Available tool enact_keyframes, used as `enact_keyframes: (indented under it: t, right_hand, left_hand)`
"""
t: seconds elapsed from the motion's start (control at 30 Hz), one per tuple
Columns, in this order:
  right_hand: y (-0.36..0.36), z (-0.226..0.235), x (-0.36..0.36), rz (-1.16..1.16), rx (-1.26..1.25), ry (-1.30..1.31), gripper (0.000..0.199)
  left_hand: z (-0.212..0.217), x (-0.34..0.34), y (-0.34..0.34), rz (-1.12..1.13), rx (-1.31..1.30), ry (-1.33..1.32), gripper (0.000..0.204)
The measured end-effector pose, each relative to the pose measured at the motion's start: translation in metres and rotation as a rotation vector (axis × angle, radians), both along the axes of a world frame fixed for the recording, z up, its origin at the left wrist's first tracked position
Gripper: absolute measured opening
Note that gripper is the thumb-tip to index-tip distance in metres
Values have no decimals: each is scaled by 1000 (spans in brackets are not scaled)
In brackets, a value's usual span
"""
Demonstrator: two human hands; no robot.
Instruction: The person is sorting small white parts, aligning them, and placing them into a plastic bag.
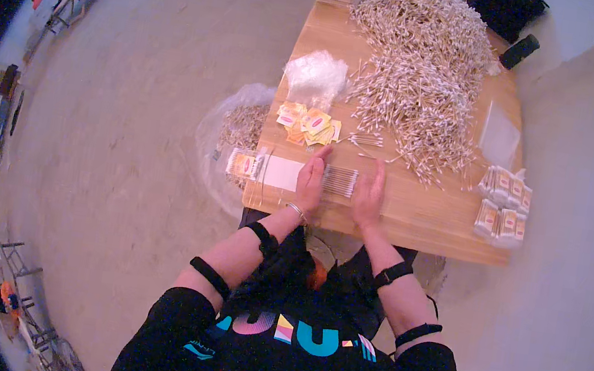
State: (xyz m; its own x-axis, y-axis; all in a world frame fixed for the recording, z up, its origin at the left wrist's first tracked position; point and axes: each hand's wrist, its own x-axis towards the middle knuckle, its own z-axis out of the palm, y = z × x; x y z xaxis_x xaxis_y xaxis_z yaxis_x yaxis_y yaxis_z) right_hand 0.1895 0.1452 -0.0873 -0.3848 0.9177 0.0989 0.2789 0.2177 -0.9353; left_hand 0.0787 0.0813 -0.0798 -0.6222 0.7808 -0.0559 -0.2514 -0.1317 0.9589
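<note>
Between my two hands a row of cotton swabs lies side by side on the wooden table. My left hand stands on edge at the row's left end, fingers stretched out and holding nothing. At the opposite end my right hand is likewise on edge, with its fingers straight. A blank white card lies flat just left of my left hand. Beyond it, at the table's left edge, is a filled clear pack of swabs with a yellow label. A few loose swabs lie just beyond my hands.
A large heap of cotton swabs covers the far table. Yellow printed cards and crumpled clear bags lie at the left. Filled packs sit at the right edge. A plastic sack of swabs stands on the floor.
</note>
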Motion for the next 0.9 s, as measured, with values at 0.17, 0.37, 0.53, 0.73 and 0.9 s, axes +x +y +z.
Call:
enact_keyframes:
  t: [0.17, 0.37, 0.53, 0.73, 0.9]
  right_hand:
    - [-5, 15, -19, 45, 17, -15, 53]
    - [-7, 18, -21, 175, 107, 7, 56]
    - [-27, 31, -3, 375, 465, -818, 69]
    - [-29, 41, -1, 453, 449, -984, 77]
    - [-33, 46, -7, 411, 401, -1028, 76]
  left_hand:
    - [-7, -10, -4, 19, -9, 66, 49]
    - [1, -5, 1, 4, -28, 64, 49]
    - [-6, -8, -4, 13, -41, 73, 49]
    - [1, -5, -3, -20, -78, 144, 49]
    - [-1, -2, -8, -28, -123, 186, 48]
